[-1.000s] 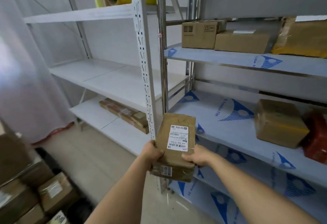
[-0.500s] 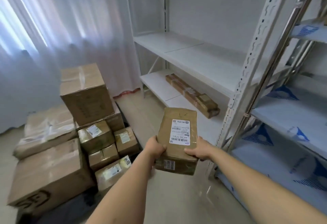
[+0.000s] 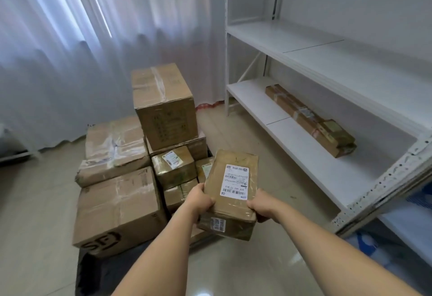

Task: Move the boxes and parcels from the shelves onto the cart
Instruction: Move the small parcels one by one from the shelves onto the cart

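Both hands grip one small parcel [image 3: 230,192] in the air over the floor. The left hand [image 3: 200,198] holds its left edge, thumb curled over the top face, and the right hand [image 3: 261,205] clasps its lower right corner, fingers [image 3: 253,205] wrapped round the edge (those underneath are hidden). The parcel is brown, wrapped in clear tape, with a white shipping label [image 3: 234,182] on top and a smaller barcode sticker [image 3: 217,224] on its near side.

Just left of the left hand's fingers and beyond them, boxes stand packed together on the cart [image 3: 98,272], of which only a dark near edge shows. A large box with black lettering [image 3: 117,211] is nearest. Behind it lies a wide flat box [image 3: 113,150], and small taped parcels [image 3: 174,167] sit just past the held parcel. A tall box [image 3: 163,104] is stacked on top at the back.

Right of the right hand's fingers and further off, a long narrow parcel [image 3: 309,120] lies on the lower board of a white shelf [image 3: 292,136]. A pale curtain [image 3: 93,38] hangs behind everything.
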